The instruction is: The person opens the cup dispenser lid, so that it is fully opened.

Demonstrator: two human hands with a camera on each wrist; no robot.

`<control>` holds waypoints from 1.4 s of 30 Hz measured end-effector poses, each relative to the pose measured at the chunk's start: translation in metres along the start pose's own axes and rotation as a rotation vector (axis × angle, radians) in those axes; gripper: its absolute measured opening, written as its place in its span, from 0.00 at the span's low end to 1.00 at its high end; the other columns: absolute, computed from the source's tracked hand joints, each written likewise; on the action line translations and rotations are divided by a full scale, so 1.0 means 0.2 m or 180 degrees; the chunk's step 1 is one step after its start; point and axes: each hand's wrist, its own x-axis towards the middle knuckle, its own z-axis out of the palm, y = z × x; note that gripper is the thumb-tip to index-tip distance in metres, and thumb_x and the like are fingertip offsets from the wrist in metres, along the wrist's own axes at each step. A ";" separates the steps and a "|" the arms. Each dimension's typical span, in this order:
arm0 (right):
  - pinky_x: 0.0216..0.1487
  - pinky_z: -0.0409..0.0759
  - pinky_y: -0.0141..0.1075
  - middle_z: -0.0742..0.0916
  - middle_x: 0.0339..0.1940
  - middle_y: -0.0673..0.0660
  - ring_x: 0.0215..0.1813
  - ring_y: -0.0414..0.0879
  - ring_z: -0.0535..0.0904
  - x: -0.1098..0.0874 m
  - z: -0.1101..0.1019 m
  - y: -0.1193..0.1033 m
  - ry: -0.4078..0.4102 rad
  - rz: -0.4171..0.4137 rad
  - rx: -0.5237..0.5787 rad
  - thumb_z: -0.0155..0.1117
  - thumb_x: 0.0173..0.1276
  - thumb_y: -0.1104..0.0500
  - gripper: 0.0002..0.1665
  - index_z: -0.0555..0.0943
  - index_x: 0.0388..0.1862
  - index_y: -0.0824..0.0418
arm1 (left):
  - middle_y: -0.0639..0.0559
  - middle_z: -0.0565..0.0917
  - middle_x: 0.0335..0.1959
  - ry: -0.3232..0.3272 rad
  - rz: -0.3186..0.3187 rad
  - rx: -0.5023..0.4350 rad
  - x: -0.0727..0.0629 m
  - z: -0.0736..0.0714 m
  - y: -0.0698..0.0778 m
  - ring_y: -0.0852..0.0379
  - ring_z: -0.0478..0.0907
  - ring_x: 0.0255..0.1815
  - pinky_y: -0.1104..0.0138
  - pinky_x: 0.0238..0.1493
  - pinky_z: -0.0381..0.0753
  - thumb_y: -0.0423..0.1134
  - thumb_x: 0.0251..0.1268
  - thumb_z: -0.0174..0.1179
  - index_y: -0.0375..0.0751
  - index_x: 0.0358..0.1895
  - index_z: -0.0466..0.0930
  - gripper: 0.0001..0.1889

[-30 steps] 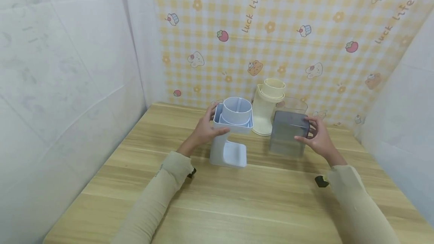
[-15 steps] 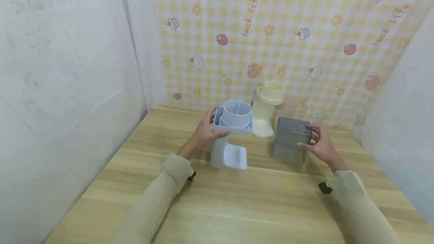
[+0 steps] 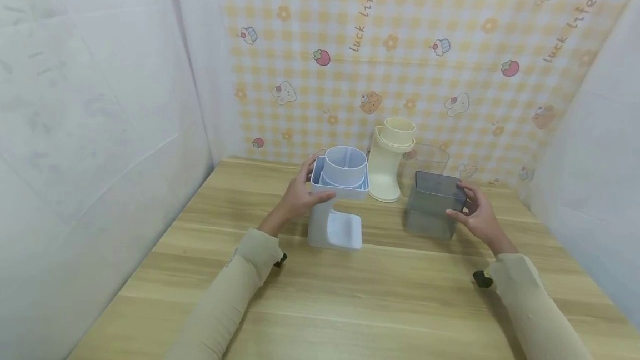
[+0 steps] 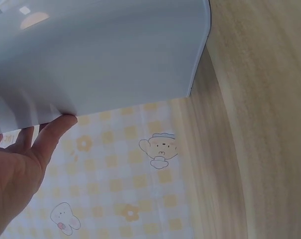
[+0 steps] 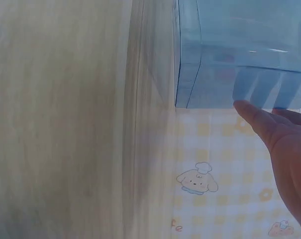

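Observation:
In the head view my left hand grips the upper tray of a light blue plastic stand, with the thumb in front and the fingers at its left side. A round, divided cup sits in that tray, above an open gap and a flat base. To the right, my right hand holds a smoky grey see-through box by its right side, closed face up. The left wrist view shows the smooth wall of the stand against my fingertips. Fingers show through the clear box in the right wrist view.
Behind the two held things stands a similar cream-coloured stand with a round top. A clear box is beside it, partly hidden by the grey one. The wooden table meets a checked cloth at the back.
My right hand has moved the grey box to the right, away from the cream stand, and it sits a little lower. My left hand and the blue stand have stayed almost still.

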 end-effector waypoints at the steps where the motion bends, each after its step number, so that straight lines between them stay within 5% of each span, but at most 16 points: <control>1: 0.51 0.75 0.20 0.57 0.73 0.81 0.71 0.64 0.66 0.00 -0.01 0.00 -0.0004 -0.0022 0.0007 0.68 0.59 0.79 0.46 0.55 0.72 0.75 | 0.40 0.71 0.70 0.0011 0.0001 0.0007 0.00 0.00 0.00 0.43 0.72 0.63 0.45 0.59 0.75 0.80 0.38 0.64 0.58 0.80 0.49 0.63; 5: 0.51 0.74 0.20 0.56 0.74 0.80 0.68 0.81 0.54 -0.01 -0.03 0.02 -0.0013 -0.0064 0.0009 0.67 0.58 0.80 0.47 0.56 0.74 0.74 | 0.39 0.72 0.69 0.0036 -0.0008 0.0044 0.00 0.00 0.00 0.43 0.73 0.62 0.45 0.58 0.76 0.81 0.37 0.63 0.57 0.80 0.49 0.64; 21: 0.55 0.73 0.20 0.67 0.68 0.81 0.66 0.70 0.69 -0.01 -0.03 0.05 0.0263 -0.0006 -0.0422 0.65 0.62 0.77 0.41 0.60 0.72 0.77 | 0.39 0.71 0.69 0.0024 0.0027 0.0011 -0.01 0.02 -0.01 0.42 0.74 0.62 0.46 0.58 0.77 0.80 0.39 0.64 0.56 0.80 0.50 0.63; 29: 0.48 0.71 0.15 0.62 0.71 0.81 0.64 0.79 0.64 -0.03 -0.05 0.03 0.0287 0.0353 -0.0454 0.63 0.69 0.70 0.52 0.41 0.80 0.65 | 0.45 0.67 0.73 -0.0028 -0.0019 -0.0125 -0.01 0.04 0.01 0.45 0.71 0.67 0.51 0.63 0.74 0.78 0.39 0.64 0.52 0.80 0.49 0.64; 36: 0.47 0.71 0.14 0.62 0.71 0.80 0.64 0.78 0.67 -0.02 -0.06 0.02 0.0303 0.0371 -0.0589 0.63 0.70 0.67 0.50 0.44 0.80 0.67 | 0.49 0.59 0.78 -0.0089 -0.0031 -0.0291 0.01 0.08 0.03 0.45 0.65 0.73 0.52 0.69 0.67 0.77 0.39 0.66 0.46 0.80 0.49 0.65; 42: 0.47 0.72 0.15 0.66 0.70 0.79 0.63 0.76 0.69 -0.01 -0.05 0.01 0.0329 0.0431 -0.0607 0.63 0.71 0.67 0.46 0.49 0.79 0.68 | 0.50 0.58 0.78 -0.0185 -0.0151 -0.0453 0.03 0.12 0.04 0.47 0.64 0.73 0.53 0.63 0.74 0.76 0.40 0.67 0.48 0.80 0.48 0.65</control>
